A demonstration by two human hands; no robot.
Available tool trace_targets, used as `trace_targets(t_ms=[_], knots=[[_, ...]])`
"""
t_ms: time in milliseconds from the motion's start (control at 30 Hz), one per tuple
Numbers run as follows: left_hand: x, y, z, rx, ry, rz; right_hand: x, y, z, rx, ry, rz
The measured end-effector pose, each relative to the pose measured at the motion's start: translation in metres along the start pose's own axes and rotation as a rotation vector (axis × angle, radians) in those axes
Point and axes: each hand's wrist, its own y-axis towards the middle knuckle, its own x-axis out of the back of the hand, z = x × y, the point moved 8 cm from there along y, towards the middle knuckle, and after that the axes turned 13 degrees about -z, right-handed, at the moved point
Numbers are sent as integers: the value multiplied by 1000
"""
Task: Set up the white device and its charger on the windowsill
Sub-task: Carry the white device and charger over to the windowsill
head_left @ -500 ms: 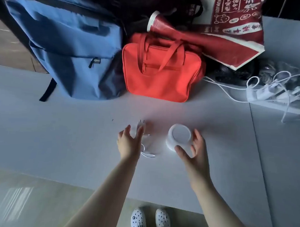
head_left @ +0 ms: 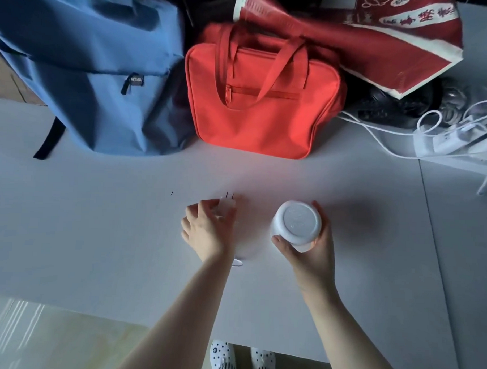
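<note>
A round white device (head_left: 296, 223) is tipped so its flat circular face points up at me, and my right hand (head_left: 310, 250) grips it by the sides, thumb near and fingers far. To its left a small white charger plug (head_left: 227, 204), its two dark prongs pointing away, lies under the fingers of my left hand (head_left: 207, 230), which closes on it. A loop of the charger's white cable (head_left: 238, 262) peeks out beside my left wrist. Both lie on the pale windowsill (head_left: 97, 234).
A blue backpack (head_left: 97, 68) and a red zip bag (head_left: 264, 102) stand at the back of the sill, with a red printed bag (head_left: 379, 42) behind. A white power strip with tangled cables (head_left: 456, 142) sits at the right. Floor and my shoes show below the sill's near edge.
My right hand has closed on the white device and tilted it up. My left hand has curled over the charger plug.
</note>
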Motion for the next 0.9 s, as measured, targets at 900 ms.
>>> trace_targets(t_ms=[900], knots=[[114, -18, 26, 636, -911, 290, -48, -23, 111, 111, 143, 308]])
